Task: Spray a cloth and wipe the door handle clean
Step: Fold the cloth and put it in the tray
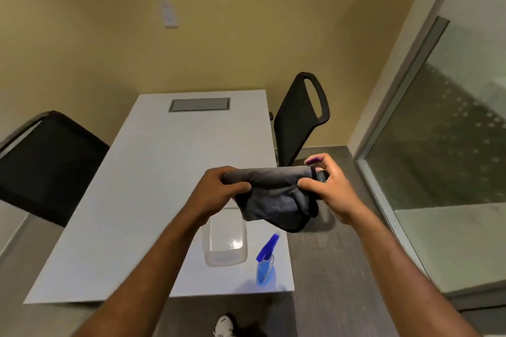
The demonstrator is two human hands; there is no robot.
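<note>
Two bare forearms are seen rising from the bottom of the frame; a gray cloth (273, 194) is held mid-frame, pinched at its left end by the left hand (219, 186) and at its right end by the right hand (325, 186). Below it, a blue spray bottle (265, 262) and a clear plastic container (226, 241) are set on a white table (153, 186).

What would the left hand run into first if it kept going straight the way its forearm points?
Probably nothing soon. The left hand, gripping the grey cloth, points forward over the white table; the bare tabletop lies below its line, the yellow wall beyond. Depth is hard to judge in this view.
</note>
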